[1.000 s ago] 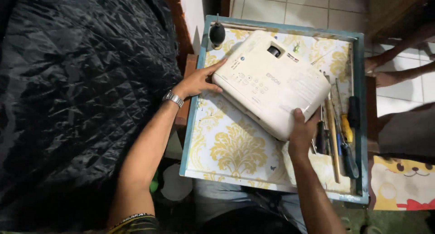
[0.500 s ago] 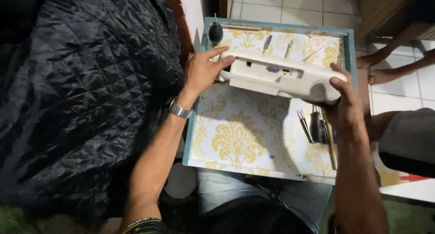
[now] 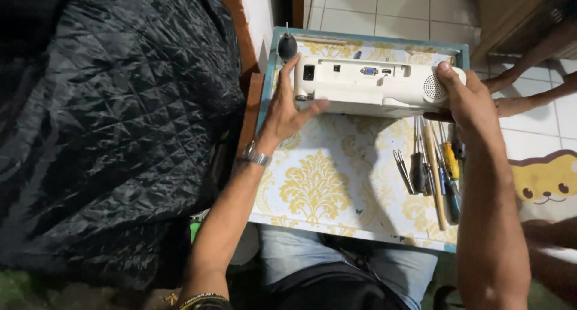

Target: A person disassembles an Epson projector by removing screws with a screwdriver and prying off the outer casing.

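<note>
Surface: a small table [image 3: 312, 190] with a teal-painted rim and a white covering printed with yellow damask ornaments; it stands over the person's lap.
Room: pale floor tiles [image 3: 384, 3] beyond the table's far edge; a wooden strip along the table's left side.
Left of the table: a black quilted cover [image 3: 108, 124], shiny and creased, fills the left half of the view.
Right of the table: a mat with a cartoon bear face [image 3: 544, 184] on the floor; another person's bare feet [image 3: 523, 100] rest on the tiles at the upper right.
Main object: a white projector [image 3: 366, 85] turned on its edge at the far end of the table, its connector panel facing the camera and a round speaker grille at its right end.
Left hand [image 3: 285, 115]: fingers spread, palm against the projector's left end; a metal watch on the wrist.
Right hand [image 3: 466, 97]: fingers wrapped over the projector's right end, thumb on top near the grille.
Tools: a bundle of screwdrivers and tweezers [image 3: 433, 166] lies near the table's right edge, just under the projector.
Far left corner: a black rubber air blower [image 3: 287, 45] stands upright, touching-close to the left fingertips.
</note>
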